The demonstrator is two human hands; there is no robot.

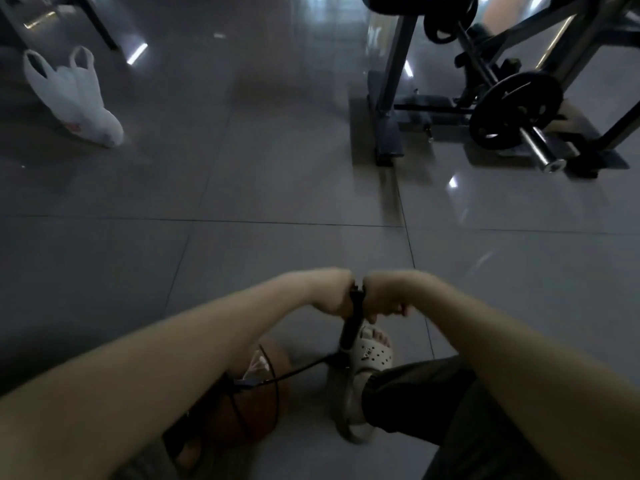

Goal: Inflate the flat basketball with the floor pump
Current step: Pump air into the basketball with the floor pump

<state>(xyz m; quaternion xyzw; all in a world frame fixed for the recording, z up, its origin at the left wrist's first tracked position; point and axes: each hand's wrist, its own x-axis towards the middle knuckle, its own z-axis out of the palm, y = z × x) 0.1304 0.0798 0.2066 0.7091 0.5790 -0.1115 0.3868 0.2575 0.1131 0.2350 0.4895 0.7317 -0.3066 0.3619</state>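
- Two fists on the pump handle [357, 293] — left hand [333, 296] and right hand [381, 299] each closed tight round its own side.
- Pump [349, 327] stands upright on the floor [277, 202]; a foot in a pale clog [367, 355] sits at its base.
- Ball [249, 403] lies on the floor beside that foot, partly behind the left forearm, with the hose [298, 370] running to it.
- Ball looks soft and slack — likely to roll or dent; hold it near the valve.
- Pump is rigid; push straight down.
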